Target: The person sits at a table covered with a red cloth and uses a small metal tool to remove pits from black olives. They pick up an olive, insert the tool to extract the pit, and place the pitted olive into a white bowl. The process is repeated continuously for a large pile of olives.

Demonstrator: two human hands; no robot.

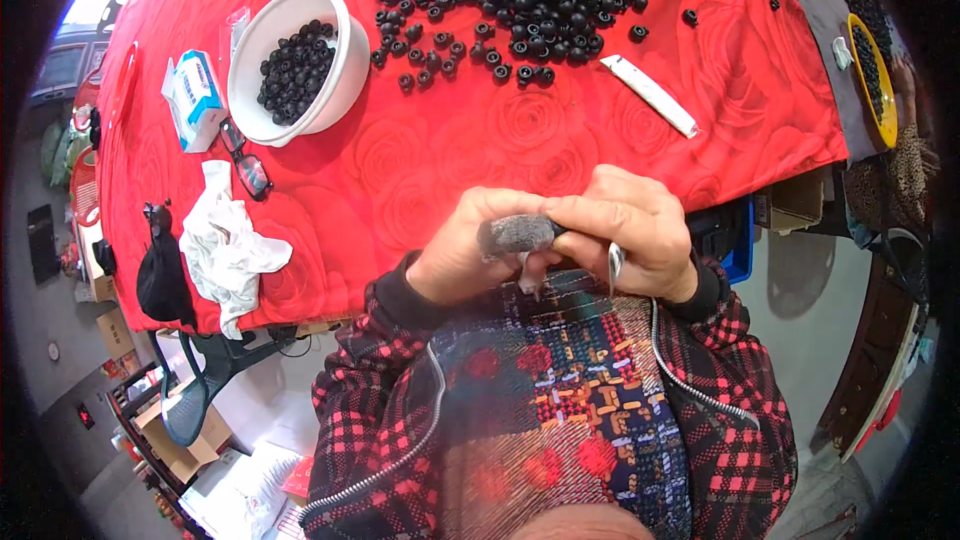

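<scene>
My hands meet at the table's near edge, in front of my chest. My left hand (pixel 456 252) is closed, with a dark grey, rough-textured piece (pixel 520 234) at its thumb side; whether this is worn on a finger or held, I cannot tell. Right beside it, my right hand (pixel 640 225) is closed too, with a thin silver blade-like tool (pixel 615 262) showing between its fingers. A bit of something black (pixel 559 231) peeks out where the fingertips come together. Many round black pieces (pixel 535 0) with ringed openings lie heaped across the table's far side.
On the red rose-patterned cloth (pixel 430 155) stands a tilted white bowl (pixel 345 90) of black pieces. Left of it are a blue-white box (pixel 198 100), glasses (pixel 247 162), white cloth (pixel 225 240) and black pouch (pixel 162 270). A white packet (pixel 650 96) lies right; a yellow-rimmed basin (pixel 886 120) sits beyond.
</scene>
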